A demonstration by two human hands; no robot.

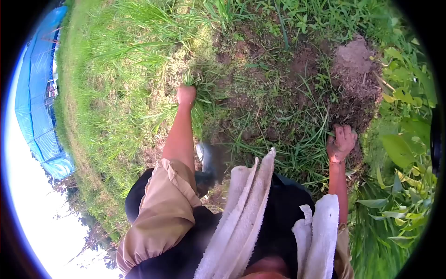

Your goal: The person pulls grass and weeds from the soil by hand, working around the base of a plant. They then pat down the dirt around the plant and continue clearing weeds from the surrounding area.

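My left hand (186,96) is closed in a fist round a tuft of grass (199,113), with blades sticking out on both sides of it. My right hand (342,142) is down at the ground on the right, its fingers curled in and its knuckles soiled. Long grass blades (316,139) lie just beside its thumb side. What the right fingers hold, if anything, is hidden. Between the hands lies dark soil with loose and growing grass (265,111).
A mound of brown soil (355,58) rises beyond my right hand. Leafy plants (402,144) crowd the right edge. Taller grass (107,93) grows at left, with a blue tarp shelter (42,93) behind. A white towel (246,209) hangs from my neck. A blurred grey object (204,156) is near my leg.
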